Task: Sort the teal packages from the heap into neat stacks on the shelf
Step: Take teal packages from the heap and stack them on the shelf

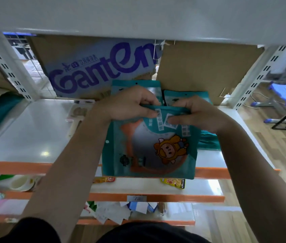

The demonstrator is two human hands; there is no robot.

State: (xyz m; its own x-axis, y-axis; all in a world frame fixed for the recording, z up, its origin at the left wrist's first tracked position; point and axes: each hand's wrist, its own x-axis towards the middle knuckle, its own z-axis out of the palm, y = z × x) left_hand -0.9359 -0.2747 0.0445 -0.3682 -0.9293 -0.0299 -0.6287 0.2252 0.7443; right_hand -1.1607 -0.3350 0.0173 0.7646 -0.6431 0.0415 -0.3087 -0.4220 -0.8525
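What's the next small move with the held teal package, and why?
Probably carry the teal package forward and lay it on a teal stack behind it, perhaps the right stack. The left hand and right hand both pinch its far edge, it is not yet set down on the shelf, and that stack sits just beyond the fingers.

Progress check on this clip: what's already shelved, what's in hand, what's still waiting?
Done: a back-left package and a back-right package sit side by side at the rear of the shelf. In hand: the left hand and right hand pinch the far edge of the held package. Left: teal material by the right wrist and a teal heap at far left, uncounted.
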